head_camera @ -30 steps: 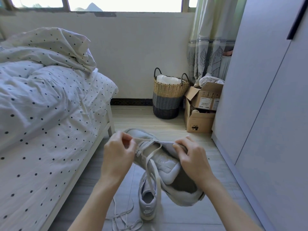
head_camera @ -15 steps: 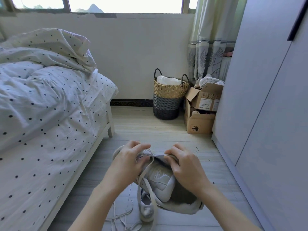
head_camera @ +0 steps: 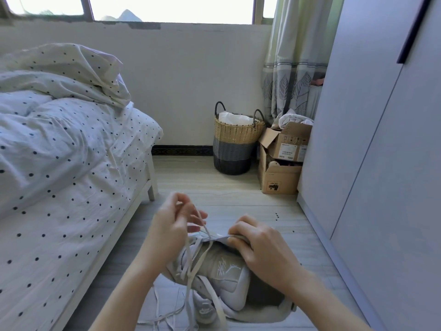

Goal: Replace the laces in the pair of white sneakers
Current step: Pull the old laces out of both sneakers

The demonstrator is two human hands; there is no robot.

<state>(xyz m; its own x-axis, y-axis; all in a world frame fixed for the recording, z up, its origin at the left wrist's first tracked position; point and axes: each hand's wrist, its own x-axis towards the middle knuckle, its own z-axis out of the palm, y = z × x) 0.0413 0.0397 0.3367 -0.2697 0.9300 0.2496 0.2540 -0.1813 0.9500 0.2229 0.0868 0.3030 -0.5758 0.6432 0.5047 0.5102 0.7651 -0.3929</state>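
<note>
The left hand (head_camera: 170, 231) pinches a pale lace (head_camera: 191, 261) between thumb and fingers and holds it raised above the white sneaker (head_camera: 222, 271). The right hand (head_camera: 260, 247) grips the sneaker's upper edge with curled fingers and holds it off the floor in front of the person. Lace strands run from the left hand down across the sneaker's side and hang toward the floor. A second sneaker (head_camera: 202, 309) lies on the floor beneath, partly hidden by the held one, with loose laces (head_camera: 162, 316) beside it. A bed (head_camera: 71, 187) with dotted bedding stands to the left, and a wardrobe (head_camera: 381, 139) to the right. A woven basket (head_camera: 236, 144) and cardboard boxes (head_camera: 284, 161) stand against the far wall. Half a second ago both hands sat close together on the sneaker; now the left has lifted away, drawing the lace up.
</note>
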